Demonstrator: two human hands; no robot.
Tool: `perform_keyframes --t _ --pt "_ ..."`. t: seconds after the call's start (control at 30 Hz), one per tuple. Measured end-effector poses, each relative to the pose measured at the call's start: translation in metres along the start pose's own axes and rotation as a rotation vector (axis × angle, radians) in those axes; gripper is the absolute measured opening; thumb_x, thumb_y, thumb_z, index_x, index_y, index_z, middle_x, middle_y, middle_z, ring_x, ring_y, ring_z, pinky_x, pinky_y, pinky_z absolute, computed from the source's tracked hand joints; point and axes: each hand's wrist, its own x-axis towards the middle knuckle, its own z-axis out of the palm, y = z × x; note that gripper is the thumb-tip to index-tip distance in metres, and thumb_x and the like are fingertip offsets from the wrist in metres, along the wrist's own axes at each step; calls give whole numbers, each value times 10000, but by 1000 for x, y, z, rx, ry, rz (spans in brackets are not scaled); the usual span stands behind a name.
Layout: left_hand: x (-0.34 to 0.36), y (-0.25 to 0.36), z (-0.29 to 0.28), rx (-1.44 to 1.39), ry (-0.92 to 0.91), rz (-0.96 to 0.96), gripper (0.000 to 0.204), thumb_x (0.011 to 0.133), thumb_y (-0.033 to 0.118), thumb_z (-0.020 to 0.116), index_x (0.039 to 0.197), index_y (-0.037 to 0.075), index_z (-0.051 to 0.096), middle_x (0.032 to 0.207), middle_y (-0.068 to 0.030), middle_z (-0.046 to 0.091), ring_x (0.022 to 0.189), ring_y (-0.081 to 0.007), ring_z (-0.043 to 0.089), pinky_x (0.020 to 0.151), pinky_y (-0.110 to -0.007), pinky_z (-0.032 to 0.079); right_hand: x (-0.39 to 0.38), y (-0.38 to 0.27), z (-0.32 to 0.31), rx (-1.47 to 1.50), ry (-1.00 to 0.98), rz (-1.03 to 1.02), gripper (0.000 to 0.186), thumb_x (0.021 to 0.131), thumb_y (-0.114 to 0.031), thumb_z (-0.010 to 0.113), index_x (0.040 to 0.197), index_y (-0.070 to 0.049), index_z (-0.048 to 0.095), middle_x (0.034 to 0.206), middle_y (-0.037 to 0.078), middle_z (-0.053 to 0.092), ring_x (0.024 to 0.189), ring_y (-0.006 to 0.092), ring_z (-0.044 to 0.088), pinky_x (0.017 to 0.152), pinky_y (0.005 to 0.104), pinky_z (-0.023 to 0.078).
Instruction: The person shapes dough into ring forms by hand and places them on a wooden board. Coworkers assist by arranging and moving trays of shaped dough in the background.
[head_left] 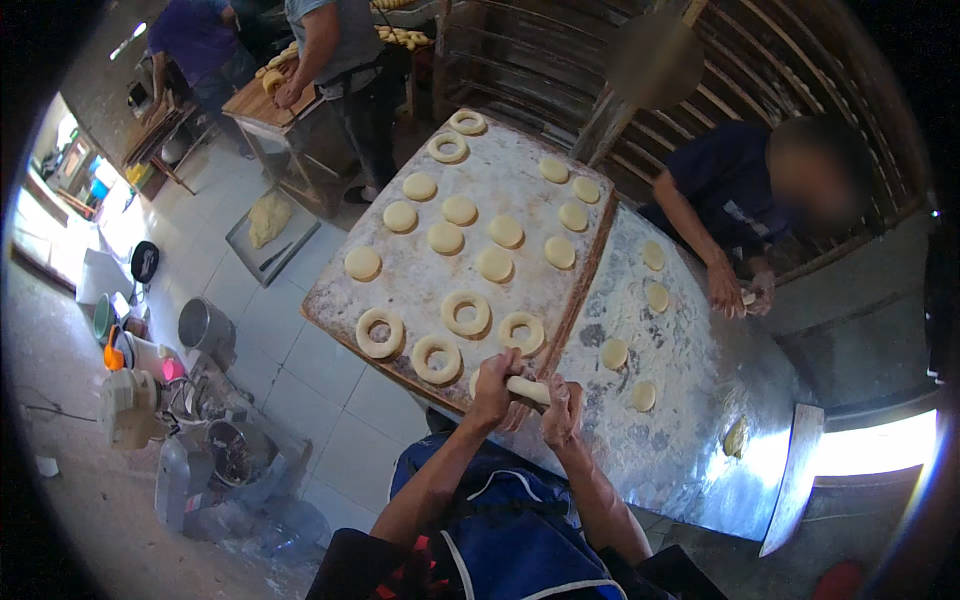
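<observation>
Between my two hands, above the table's near edge, is a pale piece of dough (pixel 527 389). My left hand (pixel 493 388) is closed round its left end, and my right hand (pixel 563 410) grips the right end. Fingers cover part of the dough, so its full shape is hidden. Just beyond my hands lie several dough rings, the nearest being a ring (pixel 521 333) and another ring (pixel 436 359). Farther up the floured wooden board (pixel 340 285) are several flat dough rounds (pixel 445 237), with more rings at the far left corner.
To the right, a floured metal tabletop (pixel 690 400) holds more dough rounds (pixel 614 352) and a long flat blade (pixel 792 480). A co-worker's hands (pixel 735 290) handle dough there. On the left floor are a tray with dough (pixel 250 250), a metal pot (pixel 205 325) and a mixer (pixel 215 455).
</observation>
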Motion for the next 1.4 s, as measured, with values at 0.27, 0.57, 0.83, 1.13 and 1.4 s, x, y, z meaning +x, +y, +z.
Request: perform_keyframes --t 0.27,0.57,0.83,1.13,1.4 --pt "21 4 -36 -47 -160 70 427 1021 393 417 768 50 421 677 -70 443 621 -207 500 586 -347 409 24 7 15 42 -284 -11 703 981 -636 385 1146 31 534 982 114 606 777 163 582 661 302 503" --pt "32 34 -57 -383 -44 -112 421 1023 361 370 791 30 487 627 -125 476 599 -222 509 579 -386 404 37 -4 59 49 -86 -55 430 1040 -408 450 1012 7 562 916 141 574 801 196 568 726 372 479" --pt "49 57 -76 -383 -11 68 387 997 360 413 774 48 471 715 -17 465 692 -143 474 644 -319 394 62 -15 88 -87 -241 -273 536 1042 -455 404 1122 39 598 1059 170 597 936 199 575 822 377 469" --pt "110 126 -130 380 384 281 389 1024 331 397 859 8 536 745 -126 537 704 -277 534 660 -398 437 159 -84 131 -61 -581 -215 451 882 -355 648 1070 50 589 899 78 622 886 147 592 813 346 502" --pt "123 119 -158 1408 467 662 251 919 222 622 951 -23 577 865 -225 617 843 -402 614 757 -521 478 161 -62 130 -570 -93 -283 707 757 -231 804 1321 -10 440 1111 222 601 987 351 623 867 434 507"
